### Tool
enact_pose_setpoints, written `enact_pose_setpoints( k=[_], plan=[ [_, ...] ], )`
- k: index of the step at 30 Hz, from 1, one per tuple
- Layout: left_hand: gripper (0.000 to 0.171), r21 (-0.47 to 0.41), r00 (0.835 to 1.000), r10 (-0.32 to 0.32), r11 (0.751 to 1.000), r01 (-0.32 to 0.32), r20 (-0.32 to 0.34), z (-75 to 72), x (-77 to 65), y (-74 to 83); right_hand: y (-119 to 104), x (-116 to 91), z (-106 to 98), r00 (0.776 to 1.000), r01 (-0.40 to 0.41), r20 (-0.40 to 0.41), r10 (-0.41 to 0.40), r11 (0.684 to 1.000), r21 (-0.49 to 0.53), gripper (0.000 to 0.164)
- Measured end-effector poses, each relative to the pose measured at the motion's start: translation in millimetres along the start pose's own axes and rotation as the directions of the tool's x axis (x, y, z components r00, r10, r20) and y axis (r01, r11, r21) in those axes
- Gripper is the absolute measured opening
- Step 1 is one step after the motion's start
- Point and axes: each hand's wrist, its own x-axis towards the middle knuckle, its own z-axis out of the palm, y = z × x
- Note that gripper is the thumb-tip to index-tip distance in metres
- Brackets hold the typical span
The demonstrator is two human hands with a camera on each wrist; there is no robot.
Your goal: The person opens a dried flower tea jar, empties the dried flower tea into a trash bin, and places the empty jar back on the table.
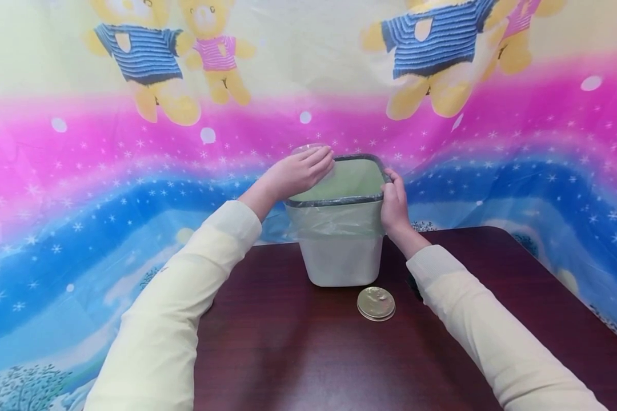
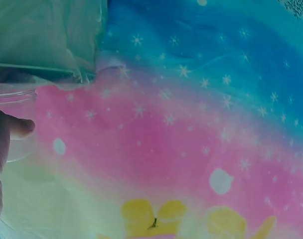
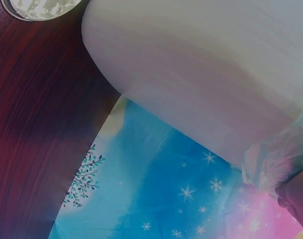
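A white trash bin (image 1: 339, 262) with a dark rim and a thin clear bag (image 1: 334, 220) folded over its top stands on the table. My left hand (image 1: 303, 171) holds a clear plastic jar (image 2: 23, 147) at the bin's left rim. Most of the jar (image 1: 308, 147) is hidden behind the fingers in the head view, while its ridged neck and my thumb (image 2: 22, 127) show in the left wrist view. My right hand (image 1: 395, 202) grips the right side of the rim over the bag. In the right wrist view, fingers (image 3: 297, 196) press against the crumpled bag edge (image 3: 268, 167).
A round gold lid (image 1: 376, 302) lies on the dark wooden table (image 1: 308, 354) in front of the bin. A dark object (image 1: 414, 285) is partly hidden by the right sleeve. Behind the table hangs a printed cloth (image 1: 298, 68) with bears and snowflakes.
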Motion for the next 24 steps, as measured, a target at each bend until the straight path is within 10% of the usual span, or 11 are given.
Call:
enact_pose_setpoints(
  k=[24],
  plan=[
    [0.043,0.106,0.98,0.072,0.993,-0.053,-0.187,6.8,-2.0,-10.3,-15,-11,1,1.0,-0.006,0.001,0.006,1.0,0.008,0.053]
  ],
)
